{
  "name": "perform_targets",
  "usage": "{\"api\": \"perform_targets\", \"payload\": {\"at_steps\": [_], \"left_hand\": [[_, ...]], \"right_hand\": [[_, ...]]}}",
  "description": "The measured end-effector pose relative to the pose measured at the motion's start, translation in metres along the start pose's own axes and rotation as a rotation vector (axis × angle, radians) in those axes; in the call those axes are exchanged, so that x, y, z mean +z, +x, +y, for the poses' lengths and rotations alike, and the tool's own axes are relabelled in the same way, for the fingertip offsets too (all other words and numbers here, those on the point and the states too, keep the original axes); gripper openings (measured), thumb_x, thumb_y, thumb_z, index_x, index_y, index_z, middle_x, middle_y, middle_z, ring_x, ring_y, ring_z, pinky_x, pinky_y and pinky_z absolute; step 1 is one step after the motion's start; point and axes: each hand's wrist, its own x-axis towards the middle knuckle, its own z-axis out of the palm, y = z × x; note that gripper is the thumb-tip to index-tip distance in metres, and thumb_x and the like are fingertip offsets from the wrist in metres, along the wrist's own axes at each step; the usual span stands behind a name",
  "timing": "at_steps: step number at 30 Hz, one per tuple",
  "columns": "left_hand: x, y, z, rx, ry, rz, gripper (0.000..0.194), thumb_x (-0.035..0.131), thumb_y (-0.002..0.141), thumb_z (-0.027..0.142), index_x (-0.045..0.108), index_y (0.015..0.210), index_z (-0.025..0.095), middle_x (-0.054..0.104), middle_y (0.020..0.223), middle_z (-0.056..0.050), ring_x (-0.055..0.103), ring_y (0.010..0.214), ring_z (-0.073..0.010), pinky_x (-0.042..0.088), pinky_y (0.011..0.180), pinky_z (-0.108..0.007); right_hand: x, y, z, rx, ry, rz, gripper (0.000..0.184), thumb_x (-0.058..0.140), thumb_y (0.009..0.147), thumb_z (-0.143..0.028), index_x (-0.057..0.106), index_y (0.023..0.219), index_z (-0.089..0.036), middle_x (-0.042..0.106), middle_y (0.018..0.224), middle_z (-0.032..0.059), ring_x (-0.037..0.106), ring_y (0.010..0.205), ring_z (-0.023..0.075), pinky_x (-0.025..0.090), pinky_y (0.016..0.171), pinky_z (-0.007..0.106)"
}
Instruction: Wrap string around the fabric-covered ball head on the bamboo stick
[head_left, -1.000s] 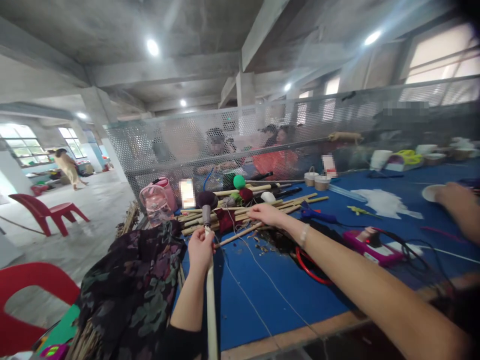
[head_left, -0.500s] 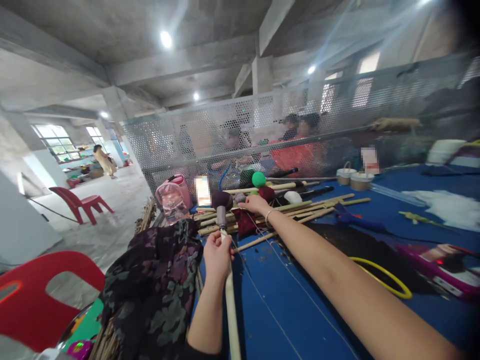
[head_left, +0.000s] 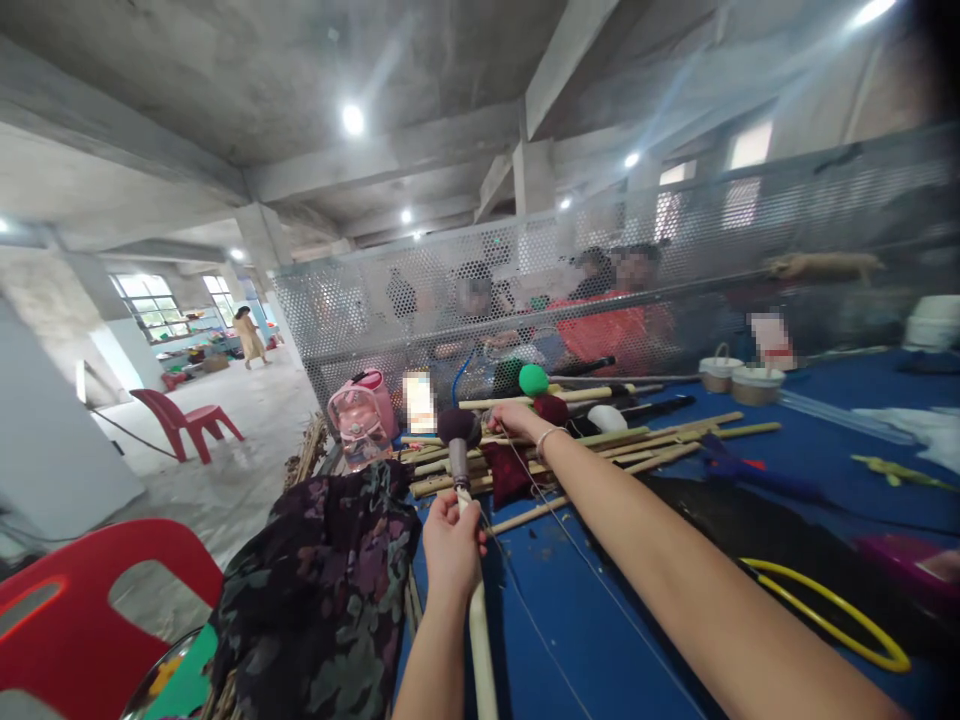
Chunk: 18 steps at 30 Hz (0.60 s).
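My left hand [head_left: 452, 545] is closed around a pale, peeled stick [head_left: 481, 650] that slants up from the bottom edge. Grey wrapping [head_left: 459, 463] covers the stick above my fingers, and a dark purple ball [head_left: 459, 428] sits at its far tip. To the right of that tip, my right hand [head_left: 519, 422] is closed, its fingertips pinched on what looks like a small grey yarn ball, mostly hidden by the fingers. Thin threads run down across the blue table [head_left: 547, 640] from near this hand. Below it lies a dark red cloth pouch [head_left: 510, 475].
Several bamboo sticks [head_left: 660, 445] lie across the table, with green [head_left: 533, 379] and white balls [head_left: 606, 418] among them. A yellow hoop [head_left: 832, 605] lies right. Patterned dark cloth [head_left: 322, 590] and a red chair [head_left: 112, 610] are left. A perforated screen [head_left: 420, 290] stands behind; people sit beyond.
The view has swung a little left and up, so things appear shifted right and lower. Both hands keep nearly the same places relative to the stick. The distant person in a light dress has walked slightly.
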Motion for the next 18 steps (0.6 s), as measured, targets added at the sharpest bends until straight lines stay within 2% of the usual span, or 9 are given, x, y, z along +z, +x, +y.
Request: {"api": "perform_targets", "payload": {"at_steps": [3, 6, 13, 18], "left_hand": [[0.0, 0.0, 0.0, -0.006, -0.023, 0.0, 0.034, 0.066, 0.06, 0.036, 0.044, 0.08, 0.018, 0.044, 0.05, 0.009, 0.04, 0.033, -0.0051, 0.03, 0.03, -0.016], [0.0, 0.0, 0.0, 0.001, -0.037, 0.001, 0.033, 0.065, 0.06, 0.032, 0.043, 0.081, 0.018, 0.044, 0.051, 0.009, 0.04, 0.033, -0.0049, 0.03, 0.029, -0.015], [0.0, 0.0, -0.002, 0.004, 0.012, -0.004, 0.027, 0.061, 0.063, 0.024, 0.044, 0.083, 0.018, 0.045, 0.051, 0.009, 0.041, 0.034, -0.0056, 0.033, 0.029, -0.016], [0.0, -0.003, 0.0, 0.025, 0.035, -0.012, 0.023, 0.058, 0.065, 0.022, 0.045, 0.082, 0.017, 0.045, 0.05, 0.009, 0.042, 0.034, -0.0062, 0.033, 0.03, -0.016]], "right_hand": [[-0.016, 0.002, -0.024, -0.006, 0.133, -0.007, 0.018, 0.046, 0.086, -0.027, 0.054, 0.086, -0.011, 0.06, 0.088, 0.0069, 0.055, 0.064, 0.0098, 0.047, 0.055, 0.023], [-0.037, 0.002, -0.055, -0.098, 0.249, -0.013, 0.013, 0.05, 0.083, -0.024, 0.051, 0.074, -0.014, 0.062, 0.089, 0.0064, 0.053, 0.06, 0.0077, 0.044, 0.05, 0.019], [-0.084, -0.018, -0.121, -0.374, 0.377, 0.065, 0.014, 0.058, 0.076, -0.026, 0.05, 0.07, -0.016, 0.059, 0.088, 0.0043, 0.051, 0.068, 0.0084, 0.042, 0.051, 0.016], [-0.111, -0.052, -0.167, -0.577, 0.324, 0.106, 0.014, 0.056, 0.079, -0.028, 0.053, 0.077, -0.015, 0.058, 0.094, 0.0048, 0.052, 0.074, 0.0093, 0.044, 0.055, 0.019]]}}
